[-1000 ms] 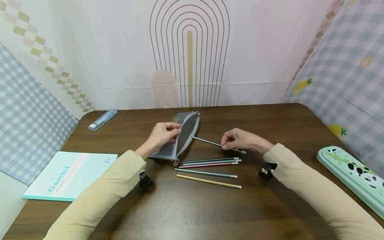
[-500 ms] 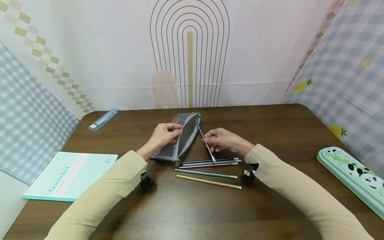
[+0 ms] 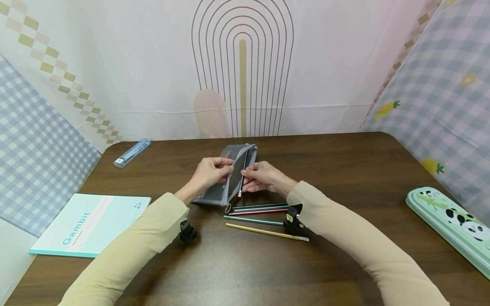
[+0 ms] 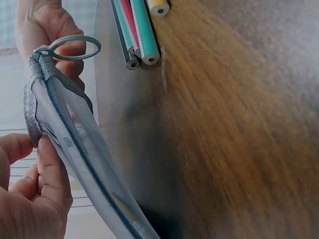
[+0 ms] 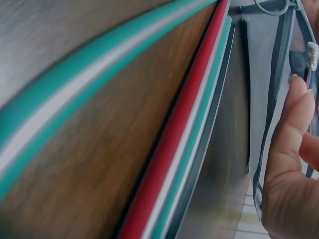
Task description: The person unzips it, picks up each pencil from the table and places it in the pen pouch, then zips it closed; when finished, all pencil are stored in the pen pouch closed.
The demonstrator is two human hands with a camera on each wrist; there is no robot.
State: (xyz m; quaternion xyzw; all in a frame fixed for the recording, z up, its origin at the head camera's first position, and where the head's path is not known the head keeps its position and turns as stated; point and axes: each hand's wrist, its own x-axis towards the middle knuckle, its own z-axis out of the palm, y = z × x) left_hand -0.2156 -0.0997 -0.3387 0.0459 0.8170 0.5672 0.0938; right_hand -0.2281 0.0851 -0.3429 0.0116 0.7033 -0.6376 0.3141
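Wood table (image 3: 344, 170) w/ a white patterned cloth (image 3: 153, 85) behind. Grey pouch (image 3: 209, 196) lies mid-table, mouth open. L hand (image 3: 208, 172) pinches pouch's left rim btwn thumb & fingers, same spot as 0.5 s ago. R hand (image 3: 264, 176) has come left, now right at pouch's right rim; thumb & finger closed to a pinch on an eraser-tipped pencil (image 3: 241, 187). Last frame that pencil slanted out from pouch, eraser end over the loose pencils (image 3: 260, 211); now it's swung approx in line w/ pouch's mouth, far end inside, eraser end by the rim. Loose ones haven't moved, nearer the person than pouch; R wrist cam (image 3: 292, 219) now hides some ends. Notebook (image 3: 111, 221) left of pouch, panda case (image 3: 448, 225) well right, both unchanged.
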